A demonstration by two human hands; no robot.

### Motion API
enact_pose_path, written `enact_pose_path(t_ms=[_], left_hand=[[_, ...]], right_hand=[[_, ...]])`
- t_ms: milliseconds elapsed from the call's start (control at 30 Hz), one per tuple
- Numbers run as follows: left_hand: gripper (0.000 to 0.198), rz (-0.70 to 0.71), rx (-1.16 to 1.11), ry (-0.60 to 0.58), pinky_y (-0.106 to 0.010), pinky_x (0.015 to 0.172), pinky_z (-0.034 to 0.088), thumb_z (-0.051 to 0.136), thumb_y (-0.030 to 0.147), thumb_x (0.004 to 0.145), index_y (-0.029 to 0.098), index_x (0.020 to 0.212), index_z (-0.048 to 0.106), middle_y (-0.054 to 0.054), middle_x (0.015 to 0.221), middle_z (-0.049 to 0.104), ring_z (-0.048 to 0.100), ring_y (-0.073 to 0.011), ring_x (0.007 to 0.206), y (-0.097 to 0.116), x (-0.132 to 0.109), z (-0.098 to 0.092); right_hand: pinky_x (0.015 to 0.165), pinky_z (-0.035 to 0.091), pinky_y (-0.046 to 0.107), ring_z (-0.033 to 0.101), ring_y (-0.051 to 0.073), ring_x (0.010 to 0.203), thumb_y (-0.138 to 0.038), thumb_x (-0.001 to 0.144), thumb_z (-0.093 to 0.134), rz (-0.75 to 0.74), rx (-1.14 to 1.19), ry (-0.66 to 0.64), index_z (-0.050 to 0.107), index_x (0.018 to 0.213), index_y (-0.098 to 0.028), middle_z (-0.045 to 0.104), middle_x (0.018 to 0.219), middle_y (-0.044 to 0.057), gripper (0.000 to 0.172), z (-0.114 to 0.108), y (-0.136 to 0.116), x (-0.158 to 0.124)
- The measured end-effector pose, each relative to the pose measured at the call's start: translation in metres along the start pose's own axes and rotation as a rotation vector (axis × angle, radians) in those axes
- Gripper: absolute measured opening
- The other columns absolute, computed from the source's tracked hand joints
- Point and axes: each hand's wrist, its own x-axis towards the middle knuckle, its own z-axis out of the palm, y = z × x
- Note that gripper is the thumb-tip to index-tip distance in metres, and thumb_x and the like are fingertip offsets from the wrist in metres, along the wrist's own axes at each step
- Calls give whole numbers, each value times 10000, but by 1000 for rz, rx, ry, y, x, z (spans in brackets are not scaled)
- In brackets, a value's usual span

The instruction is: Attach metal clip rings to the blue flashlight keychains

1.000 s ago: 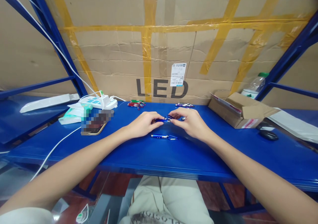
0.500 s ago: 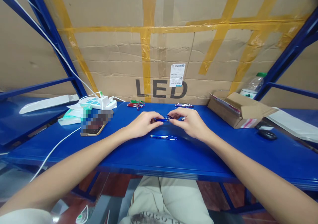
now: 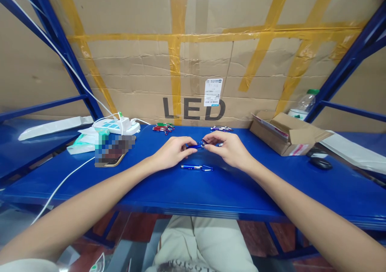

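My left hand (image 3: 175,152) is closed, thumb and fingers pinching the barrel of a blue keychain flashlight (image 3: 195,146). At its other end, the fingers of my right hand (image 3: 226,147) are closed on the ring and carabiner clip (image 3: 204,143), partly hidden by my fingertips. The two hands meet just above the blue table. Nearer to me lies a second blue keychain flashlight (image 3: 191,167), its carabiner pointing right. Behind my hands sit a small group of red and green keychain flashlights (image 3: 163,128) and, to the right, several dark purple ones (image 3: 221,128).
A phone (image 3: 114,153), a white power strip (image 3: 113,124) with cables and a tissue pack (image 3: 83,141) are at left. An open carton (image 3: 286,134), a black mouse (image 3: 320,163) and a bottle (image 3: 304,104) stand right. A large cardboard box (image 3: 144,71) backs the blue table (image 3: 193,195).
The view has shifted slightly. Both hands keep hold of the flashlight, and its ring shows a little more clearly between my fingertips. The things on the table stay in place.
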Motion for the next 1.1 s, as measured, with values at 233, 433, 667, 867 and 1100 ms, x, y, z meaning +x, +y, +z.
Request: enact_pose_path(t_ms=[233,433,667,867,1100], left_hand=[[263,-7,-18,33,-294,693,547,686,408,1012,182,1135,743,-15,833,783,747,-185,675,0,1,-1],[284,-12,9,47,-286,707,549,657,436,1040,193,1148,755,-13,870,788,743,-177,687,-1,1,-2],[295,-8,88,69,-304,767,568,632,390,1062,182,1220,769,-53,1036,825,745,-181,733,0,1,-3],[371,54,193,77,-382,976,560,519,381,1108,158,1280,760,-119,1240,800,764,-260,1041,-1,2,-4],[360,9,146,47,-357,888,555,475,393,1124,192,1318,704,-67,1046,811,762,-237,948,1,1,-5]], right_hand=[[853,606,372,755,233,876,-382,880,786,-2,27,1,791,978,-209,819,956,54,199,1,1,0],[849,604,364,748,220,863,-328,875,774,-24,12,10,786,998,-197,818,960,54,180,1,4,0],[862,607,370,753,227,898,-315,910,744,-18,-32,-1,774,1054,-198,824,1023,71,187,4,8,1],[892,588,387,759,248,970,-308,991,660,-56,-97,-33,777,1129,-198,827,1095,86,212,5,9,0],[955,575,432,763,284,1034,-300,1061,568,-57,-180,-25,793,1096,-232,825,1122,90,238,4,13,1]])
